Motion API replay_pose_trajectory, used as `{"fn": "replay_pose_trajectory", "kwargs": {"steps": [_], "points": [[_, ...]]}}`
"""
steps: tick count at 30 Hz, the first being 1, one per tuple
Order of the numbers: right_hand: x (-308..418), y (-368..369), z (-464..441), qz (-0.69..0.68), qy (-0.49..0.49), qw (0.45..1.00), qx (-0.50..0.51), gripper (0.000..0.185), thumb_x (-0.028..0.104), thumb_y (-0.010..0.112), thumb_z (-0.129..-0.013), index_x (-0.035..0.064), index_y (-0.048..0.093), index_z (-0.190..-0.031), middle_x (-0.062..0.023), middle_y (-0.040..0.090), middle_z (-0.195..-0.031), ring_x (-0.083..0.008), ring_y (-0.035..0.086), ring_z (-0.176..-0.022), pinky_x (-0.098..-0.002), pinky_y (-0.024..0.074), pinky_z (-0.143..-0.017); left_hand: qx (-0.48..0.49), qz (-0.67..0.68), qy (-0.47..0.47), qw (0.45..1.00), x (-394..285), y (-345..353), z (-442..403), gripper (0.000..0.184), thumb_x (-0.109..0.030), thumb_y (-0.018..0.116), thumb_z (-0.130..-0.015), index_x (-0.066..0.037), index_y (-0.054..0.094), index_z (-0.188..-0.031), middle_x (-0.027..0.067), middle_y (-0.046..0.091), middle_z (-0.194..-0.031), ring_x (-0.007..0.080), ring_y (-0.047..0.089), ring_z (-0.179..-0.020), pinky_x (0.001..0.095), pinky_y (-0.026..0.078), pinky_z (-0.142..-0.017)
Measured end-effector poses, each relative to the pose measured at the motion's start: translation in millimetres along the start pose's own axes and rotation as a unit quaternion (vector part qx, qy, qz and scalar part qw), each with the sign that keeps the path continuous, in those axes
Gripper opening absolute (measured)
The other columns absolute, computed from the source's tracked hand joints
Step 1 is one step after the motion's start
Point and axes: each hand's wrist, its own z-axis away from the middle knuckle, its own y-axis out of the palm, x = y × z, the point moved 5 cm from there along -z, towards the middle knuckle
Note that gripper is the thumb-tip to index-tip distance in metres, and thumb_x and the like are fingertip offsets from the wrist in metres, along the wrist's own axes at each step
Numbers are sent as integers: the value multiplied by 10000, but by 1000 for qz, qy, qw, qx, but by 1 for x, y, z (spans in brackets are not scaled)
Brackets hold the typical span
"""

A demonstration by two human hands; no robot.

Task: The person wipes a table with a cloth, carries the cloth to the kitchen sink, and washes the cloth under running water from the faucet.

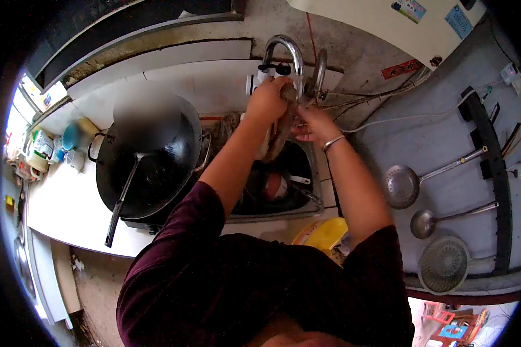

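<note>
My left hand (268, 99) is closed around the upper end of a long, greyish-brown item (281, 130), perhaps a cloth or fish, which hangs over the sink. Just above is the curved chrome faucet (283, 39). My right hand (315, 124), with a bracelet at the wrist, is beside the item at its right, fingers apart and partly spread. Below both hands lies the dark sink (318, 196), holding a reddish round object (276, 186) and a pale handle (300, 180).
A black wok (168, 179) with a spatula (121, 202) sits on a stove at the left. A yellow basin (318, 232) stands near my body. Ladles (402, 186) and a strainer (444, 265) hang on the right wall. Bottles (39, 151) and cups stand far left.
</note>
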Motion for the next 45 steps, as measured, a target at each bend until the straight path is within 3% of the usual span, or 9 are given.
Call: {"fn": "replay_pose_trajectory", "kwargs": {"steps": [6, 11, 14, 16, 23, 31, 37, 39, 45], "points": [[-50, 21, -12, -23, 144, 972, 183, 480, 515, 403, -932, 102, 535, -1138, -74, 645, -927, -265, 628, -821, -499, 506, -733, -20, 30, -28, 999, -8, -2, 1, 393, -26, 602, -690, -105, 618, -1074, 182, 577, -1021, 393, 581, -940, 439, 490, -792], [-46, 49, -3, -115, 132, 969, 172, 563, 590, 358, -907, 102, 562, -1099, -71, 640, -959, -249, 629, -841, -446, 508, -751, -43, 65, -11, 997, -20, 0, 4, 393, -26, 597, -687, -106, 612, -1071, 182, 575, -1022, 400, 575, -927, 445, 483, -800], [-38, 53, -19, -155, -23, 965, 211, 640, 672, 347, -879, 119, 523, -1149, -72, 579, -1109, -270, 605, -961, -477, 466, -859, -34, 39, 6, 999, -30, 3, 12, 381, -66, 612, -693, -108, 602, -1072, 182, 582, -1015, 398, 576, -916, 452, 481, -794], [-4, 67, 9, -492, -47, 868, 45, 542, 556, 398, -912, 99, 540, -1167, -87, 600, -1107, -271, 587, -994, -428, 496, -852, -36, 22, 12, 999, -40, 3, 25, 378, -96, 623, -695, -107, 597, -1071, 180, 588, -1007, 395, 578, -909, 454, 481, -788], [-89, 10, -100, -635, -200, 741, 88, 505, 468, 400, -922, 86, 521, -1229, -110, 574, -1200, -296, 540, -1102, -425, 431, -972, 59, 7, 13, 998, -45, 11, 51, 411, -325, 672, -754, -119, 598, -1102, 170, 628, -1041, 374, 601, -964, 439, 493, -827], [-34, 55, -38, -524, -92, 847, -9, 468, 423, 416, -926, 82, 516, -1232, -115, 580, -1191, -303, 544, -1097, -449, 432, -959, 137, -30, 5, 990, -51, 2, 68, 468, -465, 680, -752, -151, 631, -1095, 174, 653, -973, 363, 634, -893, 452, 513, -759], [-19, 83, -11, -490, -64, 863, -103, 446, 397, 427, -931, 75, 516, -1227, -119, 589, -1179, -309, 553, -1084, -470, 437, -942, -43, -5, -128, 991, 6, -6, 43, 372, -386, 641, -811, -104, 639, -1053, 193, 643, -961, 381, 627, -871, 459, 506, -765], [-25, 83, -17, -504, -41, 857, -100, 465, 436, 430, -934, 62, 538, -1189, -118, 596, -1167, -310, 571, -1050, -469, 459, -913, -104, 13, -19, 994, -1, -10, 45, 317, -319, 614, -833, -74, 626, -1034, 199, 614, -1017, 393, 602, -910, 461, 495, -781], [-9, 65, -6, -485, -84, 861, 125, 545, 548, 554, -858, 41, 608, -1050, -109, 656, -988, -276, 638, -851, -396, 533, -776, 4, 44, 116, 992, -27, -10, 80, 299, -279, 690, -758, -116, 627, -1000, 168, 577, -1007, 374, 579, -903, 450, 481, -772]]}}
